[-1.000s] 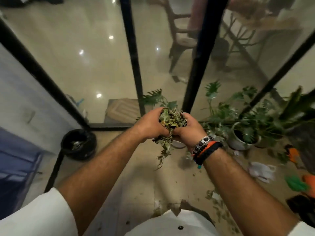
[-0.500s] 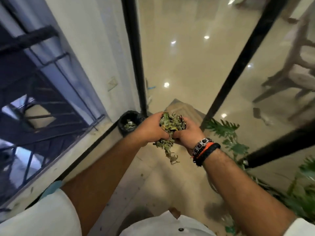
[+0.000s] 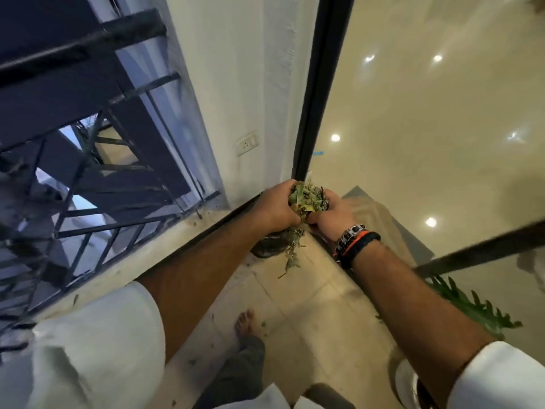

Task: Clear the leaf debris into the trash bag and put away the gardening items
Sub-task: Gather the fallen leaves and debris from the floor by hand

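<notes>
Above the tiled floor (image 3: 309, 293), near the corner by the black door frame (image 3: 321, 84): left hand (image 3: 275, 209) and right hand (image 3: 331, 218) cupped together, both gripping leaf debris (image 3: 306, 199). Strands dangle below the hands. A dark bin (image 3: 269, 246) shows partly beneath, mostly hidden.

The left hand (image 3: 275, 209) and hanging leaf debris (image 3: 306, 199) hide most of the black trash bag (image 3: 269, 246).

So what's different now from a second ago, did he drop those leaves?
No. Both hands, left hand and right hand, still clutch the leaf bundle. He has turned left and walked to the black trash bag, which now sits right beneath his hands. The potted plants have slid out of view.
</notes>
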Demonstrator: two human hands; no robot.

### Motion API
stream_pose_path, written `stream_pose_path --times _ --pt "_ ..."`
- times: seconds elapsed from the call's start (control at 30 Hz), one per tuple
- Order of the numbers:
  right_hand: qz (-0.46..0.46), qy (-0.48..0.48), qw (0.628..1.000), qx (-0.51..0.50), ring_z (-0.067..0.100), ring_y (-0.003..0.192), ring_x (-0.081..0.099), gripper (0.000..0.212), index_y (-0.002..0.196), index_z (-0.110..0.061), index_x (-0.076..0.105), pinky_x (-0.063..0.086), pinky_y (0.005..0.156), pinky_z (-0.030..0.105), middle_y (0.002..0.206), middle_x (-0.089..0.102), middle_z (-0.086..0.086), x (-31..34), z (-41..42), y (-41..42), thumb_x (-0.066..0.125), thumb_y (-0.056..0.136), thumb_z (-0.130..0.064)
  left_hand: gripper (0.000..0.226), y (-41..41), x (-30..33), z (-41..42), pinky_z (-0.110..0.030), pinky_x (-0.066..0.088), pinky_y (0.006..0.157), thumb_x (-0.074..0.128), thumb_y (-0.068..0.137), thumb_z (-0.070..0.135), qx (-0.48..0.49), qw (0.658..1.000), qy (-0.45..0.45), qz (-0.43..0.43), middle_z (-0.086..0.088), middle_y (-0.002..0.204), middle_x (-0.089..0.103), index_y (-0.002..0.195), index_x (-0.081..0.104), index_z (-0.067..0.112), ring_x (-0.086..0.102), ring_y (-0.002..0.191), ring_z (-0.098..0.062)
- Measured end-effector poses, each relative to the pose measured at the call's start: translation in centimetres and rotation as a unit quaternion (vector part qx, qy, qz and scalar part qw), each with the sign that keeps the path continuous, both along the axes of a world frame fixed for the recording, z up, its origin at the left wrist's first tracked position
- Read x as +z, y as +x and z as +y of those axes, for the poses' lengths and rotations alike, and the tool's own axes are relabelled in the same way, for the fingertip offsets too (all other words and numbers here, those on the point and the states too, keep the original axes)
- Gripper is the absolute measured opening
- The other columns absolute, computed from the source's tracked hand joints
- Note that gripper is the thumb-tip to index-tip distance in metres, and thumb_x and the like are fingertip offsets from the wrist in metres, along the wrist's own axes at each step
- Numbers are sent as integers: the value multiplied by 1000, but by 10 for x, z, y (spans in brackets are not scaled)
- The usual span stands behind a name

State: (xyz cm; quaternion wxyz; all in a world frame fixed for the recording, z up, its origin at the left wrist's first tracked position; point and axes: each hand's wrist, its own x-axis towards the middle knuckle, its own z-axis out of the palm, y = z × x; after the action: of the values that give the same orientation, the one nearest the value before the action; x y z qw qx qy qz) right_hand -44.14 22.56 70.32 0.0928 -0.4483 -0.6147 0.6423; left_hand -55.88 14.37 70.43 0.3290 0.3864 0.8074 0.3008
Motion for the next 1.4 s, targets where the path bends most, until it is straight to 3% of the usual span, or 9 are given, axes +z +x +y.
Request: stream_pose_path --times 0.1,0.27,0.37,0.6,0.8,0.93,1.07,1.17,1.4 --pt "-12 28 1000 1 20 79 62 47 112 -16 62 53 57 23 84 65 0 -27 24 -55 65 73 11 65 -53 -25 26 -29 44 89 78 74 9 -4 1000 -8 8 -5 123 61 132 51 19 56 113 -22" --pt "-37 65 997 27 27 97 67 50 97 -38 65 56 86 50 101 72 4 -96 69 -126 76 53 -18 64 -120 -77 63 -33 49 91 81 70 12 6 999 -31 17 -8 120 64 128 54 16 60 112 -25" --pt "-60 68 995 43 23 97 65 47 111 -21 64 55 89 45 102 70 4 -122 89 -163 76 67 -8 61 -153 -117 85 -32 49 90 80 71 11 16 999 -34 9 -8 118 65 127 55 16 61 110 -24" --pt "-125 54 981 135 23 104 60 54 128 -14 55 52 94 38 112 63 4 -243 130 -223 74 77 -12 81 -199 -250 118 -23 37 96 81 76 15 49 995 -87 -26 -7 142 52 147 41 16 50 130 -23" --pt "-205 68 951 222 29 124 52 55 141 -18 45 43 105 33 138 52 9 -296 143 -238 63 88 -21 81 -217 -302 118 -46 37 113 78 77 26 18 989 -146 -35 -15 148 46 148 40 13 44 136 -33" --pt "-207 44 955 209 25 117 57 62 141 -18 43 49 100 33 130 56 9 -279 151 -239 59 84 2 65 -229 -294 109 -41 39 113 64 90 -1 76 985 -132 -85 -18 150 43 149 38 7 43 137 -31" --pt "-173 22 967 187 12 91 57 55 127 -22 51 52 80 17 104 57 -4 -234 155 -235 60 82 9 60 -229 -256 101 -28 39 111 60 93 0 130 979 -100 -121 -14 148 47 149 40 7 47 135 -25" --pt "-125 -11 982 137 21 101 61 57 131 -12 52 55 92 38 113 61 4 -191 154 -228 60 80 11 53 -219 -213 94 -18 41 97 56 96 2 162 976 -67 -132 -11 145 50 146 43 7 49 133 -22" --pt "-38 -94 994 41 27 106 61 40 108 -18 56 54 93 46 96 58 -2 -93 122 -188 49 85 14 60 -176 -118 73 -41 47 107 62 92 3 194 968 -29 -155 -9 145 52 148 42 10 51 130 -22"
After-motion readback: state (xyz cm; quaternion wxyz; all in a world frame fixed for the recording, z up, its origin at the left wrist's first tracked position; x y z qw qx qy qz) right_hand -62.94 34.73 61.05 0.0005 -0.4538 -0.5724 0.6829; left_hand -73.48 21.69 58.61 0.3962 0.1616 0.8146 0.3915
